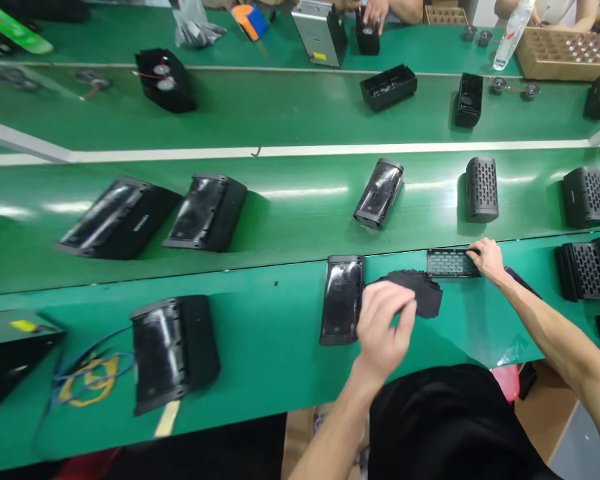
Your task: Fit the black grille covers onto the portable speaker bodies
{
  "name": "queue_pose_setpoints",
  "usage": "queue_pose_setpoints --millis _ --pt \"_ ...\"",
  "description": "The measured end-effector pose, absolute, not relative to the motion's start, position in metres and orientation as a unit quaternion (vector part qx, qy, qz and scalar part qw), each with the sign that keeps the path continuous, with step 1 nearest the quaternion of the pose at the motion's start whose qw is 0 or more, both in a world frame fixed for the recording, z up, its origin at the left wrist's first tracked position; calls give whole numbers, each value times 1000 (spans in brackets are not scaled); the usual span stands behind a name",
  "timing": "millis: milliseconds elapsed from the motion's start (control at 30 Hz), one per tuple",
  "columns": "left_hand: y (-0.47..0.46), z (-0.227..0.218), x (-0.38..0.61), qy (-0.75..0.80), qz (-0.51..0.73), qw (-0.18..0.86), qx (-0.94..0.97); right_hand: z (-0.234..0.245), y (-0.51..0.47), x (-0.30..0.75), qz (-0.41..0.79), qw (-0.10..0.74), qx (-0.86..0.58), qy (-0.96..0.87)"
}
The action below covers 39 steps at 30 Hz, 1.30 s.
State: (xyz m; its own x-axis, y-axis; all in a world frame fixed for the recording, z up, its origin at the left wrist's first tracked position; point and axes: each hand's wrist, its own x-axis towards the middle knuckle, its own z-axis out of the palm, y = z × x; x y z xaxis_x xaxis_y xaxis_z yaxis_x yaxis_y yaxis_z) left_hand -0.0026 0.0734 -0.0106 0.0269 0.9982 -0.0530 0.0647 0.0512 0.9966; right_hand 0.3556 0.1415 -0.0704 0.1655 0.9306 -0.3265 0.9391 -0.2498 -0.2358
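Note:
My right hand grips the right end of a black slotted speaker grille, which lies at the far edge of the near table. My left hand is raised above the table with its fingers curled in; what they hold, if anything, is hidden. Behind that hand lies a fanned pile of thin black sheets. Just left of it is a black speaker box with a glossy, film-like front facing up. A dark flat object shows partly behind my right forearm.
A conveyor belt beyond the table carries several speaker boxes, including one with a slotted front. Another glossy-fronted box and coiled cables lie to the left. More grilles stand at right. Across the line, a co-worker's hand touches a black box.

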Motion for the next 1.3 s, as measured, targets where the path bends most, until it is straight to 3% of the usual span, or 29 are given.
queue_pose_setpoints --millis 167,267,433,600,867,1000,1133,1200,1300 --pt "82 -52 3 598 355 493 522 -36 129 380 -237 -71 718 650" --pt "75 -68 8 620 345 494 502 -19 92 373 -314 -83 656 681" --pt "36 -71 16 610 272 547 505 -32 30 324 -434 -22 580 689" --pt "3 -85 11 613 218 554 519 -51 35 270 -389 24 615 685" --pt "14 -103 6 609 188 461 618 -60 72 217 -344 147 628 682" --pt "17 -104 9 614 184 462 612 -49 80 234 -383 75 603 695" --pt "22 -98 12 634 250 468 562 -29 88 249 -575 -72 532 618" --pt "27 -92 14 608 320 528 500 -20 86 253 -705 -115 497 493" --pt "34 -81 19 489 363 712 351 -13 74 257 -825 -156 465 280"
